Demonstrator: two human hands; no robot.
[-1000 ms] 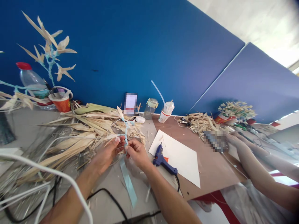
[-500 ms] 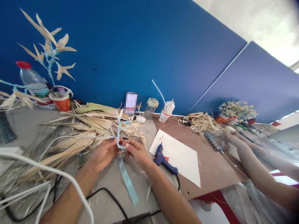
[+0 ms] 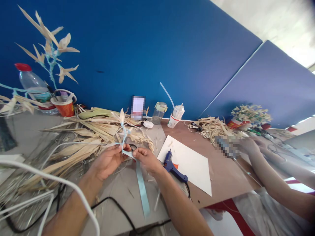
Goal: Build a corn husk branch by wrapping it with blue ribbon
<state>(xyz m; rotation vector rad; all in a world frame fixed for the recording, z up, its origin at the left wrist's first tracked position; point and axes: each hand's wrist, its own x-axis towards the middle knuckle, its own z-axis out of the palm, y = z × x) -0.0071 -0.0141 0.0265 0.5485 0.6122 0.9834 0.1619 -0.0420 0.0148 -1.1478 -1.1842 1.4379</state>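
Note:
My left hand [image 3: 109,160] pinches the lower end of a small husk-flower stem [image 3: 124,134], which is wrapped in light blue and stands nearly upright above the fingers. Pale husk petals show at its tip. A light blue ribbon [image 3: 142,193] runs from the stem to my right hand [image 3: 146,160], which grips it between thumb and fingers. The ribbon is stretched across the gap between both hands, and its loose end hangs down over the table. Dried corn husks [image 3: 98,129] lie just behind and left of my left hand.
A blue glue gun [image 3: 173,167] rests on white paper [image 3: 197,177] at right. Behind stand a phone [image 3: 138,107], a jar [image 3: 159,113] and a white cup [image 3: 173,120]. A red cup [image 3: 63,107] and bottle [image 3: 34,83] are at left. Another person's arms [image 3: 268,170] reach in from the right.
My right hand has drawn the ribbon outward a little to the right. The flower stem has tilted and turned slightly, and the ribbon's hanging end has swung right.

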